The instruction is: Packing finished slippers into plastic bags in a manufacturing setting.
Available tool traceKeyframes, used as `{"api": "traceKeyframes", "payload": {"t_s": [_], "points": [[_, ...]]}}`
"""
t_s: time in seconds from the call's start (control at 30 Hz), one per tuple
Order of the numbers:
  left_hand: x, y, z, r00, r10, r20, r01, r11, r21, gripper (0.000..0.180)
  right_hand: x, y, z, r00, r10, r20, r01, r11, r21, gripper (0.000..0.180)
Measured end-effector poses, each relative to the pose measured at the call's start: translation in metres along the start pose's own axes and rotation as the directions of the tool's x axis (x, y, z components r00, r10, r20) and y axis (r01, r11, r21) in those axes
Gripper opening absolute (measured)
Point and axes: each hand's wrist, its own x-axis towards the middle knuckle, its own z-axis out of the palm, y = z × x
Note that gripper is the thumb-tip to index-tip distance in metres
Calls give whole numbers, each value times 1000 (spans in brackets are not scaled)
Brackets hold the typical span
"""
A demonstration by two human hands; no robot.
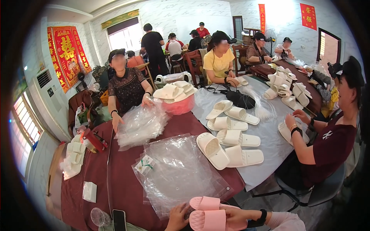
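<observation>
A pair of pink slippers (210,220) lies at the lower edge, one overlapping the other, with textured insoles and wide straps. My right hand (236,218) grips them from the right, around their sides behind the straps. To the left of their toes is my left hand (178,218), fingers loosely bent and apart, holding nothing I can see. It sits at the near edge of a stack of clear plastic bags (175,169) spread on the dark red tablecloth. A small white and green card (145,164) shows at the stack's left corner.
Several cream slippers (227,127) lie on the grey-covered table to the right. A phone (119,220), a clear plastic cup (100,216) and a white tissue pack (89,191) are at lower left. Across the table a person handles plastic bags (142,125); another sits at right holding a slipper (291,133).
</observation>
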Motion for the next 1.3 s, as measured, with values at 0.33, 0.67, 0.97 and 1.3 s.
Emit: {"api": "traceKeyframes", "payload": {"t_s": [0.33,0.67,0.97,1.3], "points": [[6,-11,9,991,131,-1,-128,967,220,28,0,6,-1,1000,-27,3,28,993,-119,53],[20,-5,8,787,-599,-148,562,795,-227,21,0,10,3,985,-169,-39,140,908,-394,53],[24,-5,7,904,-296,-308,245,950,-194,24,11,0,2,952,-303,-39,216,758,-616,53],[24,4,-3,989,-107,-106,95,989,-110,35,3,-12,9,935,-309,-174,28,553,-832,59]]}}
